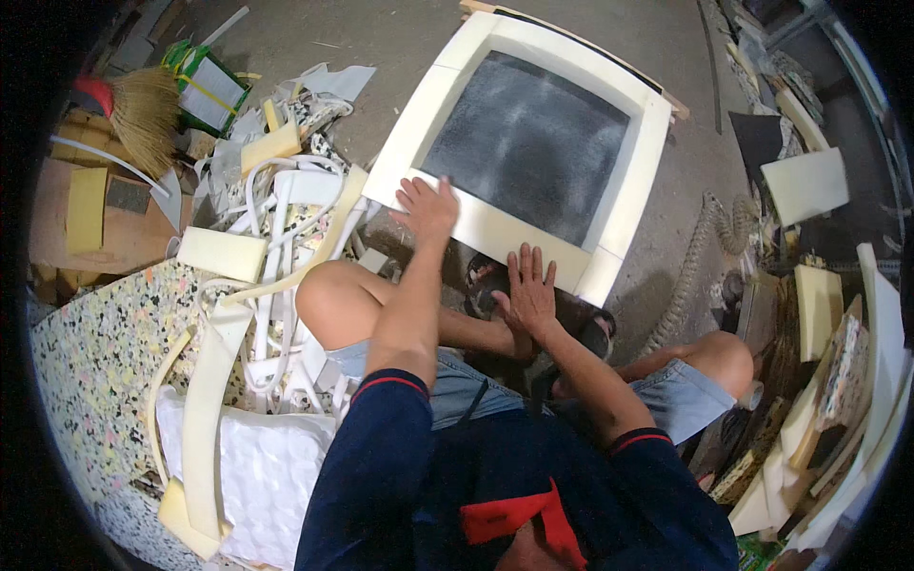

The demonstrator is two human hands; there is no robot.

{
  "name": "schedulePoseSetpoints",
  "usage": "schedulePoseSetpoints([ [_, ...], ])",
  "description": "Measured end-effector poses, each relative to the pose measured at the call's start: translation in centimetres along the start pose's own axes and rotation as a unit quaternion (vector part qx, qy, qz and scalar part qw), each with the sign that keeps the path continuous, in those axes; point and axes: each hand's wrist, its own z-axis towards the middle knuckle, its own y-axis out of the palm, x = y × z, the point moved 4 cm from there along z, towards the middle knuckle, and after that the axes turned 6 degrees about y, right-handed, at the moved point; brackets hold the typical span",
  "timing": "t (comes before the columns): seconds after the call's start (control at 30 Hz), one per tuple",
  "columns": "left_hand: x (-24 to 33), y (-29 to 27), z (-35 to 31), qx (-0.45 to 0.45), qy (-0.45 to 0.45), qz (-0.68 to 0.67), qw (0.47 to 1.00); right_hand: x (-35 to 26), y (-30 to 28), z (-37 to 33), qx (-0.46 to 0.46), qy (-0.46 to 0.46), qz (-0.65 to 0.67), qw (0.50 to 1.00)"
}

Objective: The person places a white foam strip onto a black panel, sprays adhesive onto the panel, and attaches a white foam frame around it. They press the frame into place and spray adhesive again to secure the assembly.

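Observation:
In front of me is a squarish frame of cream foam strips, edged around a dark grey, dusty-looking recessed panel. My left hand lies flat with spread fingers on the near left corner of the foam border. Farther right along the same near edge, my right hand rests with its fingers stretched out over the foam. Neither hand grips anything. Pale wood sticks out from under the frame's far side.
Foam offcuts and white strips heap up at my left, beside a speckled foam sheet and a straw broom. A ribbed hose runs along the floor at right. More foam pieces are stacked beyond it.

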Motion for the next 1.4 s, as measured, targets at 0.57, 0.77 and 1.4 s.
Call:
schedulePoseSetpoints([
  [0.57, -0.5, -6.5, 20.9, 0.129, 0.031, 0.024, 0.991, -10.7, -7.4, 43.6, 0.244, -0.205, 0.042, 0.947],
  [0.77, 1.4, -0.5, 19.3, 0.137, 0.079, 0.108, 0.982, -9.9, -0.7, 47.5, 0.087, -0.240, -0.040, 0.966],
  [1.4, 5.3, -2.1, 27.0, 0.052, 0.047, -0.021, 0.997, -7.5, -5.0, 58.7, 0.114, -0.190, -0.058, 0.973],
])
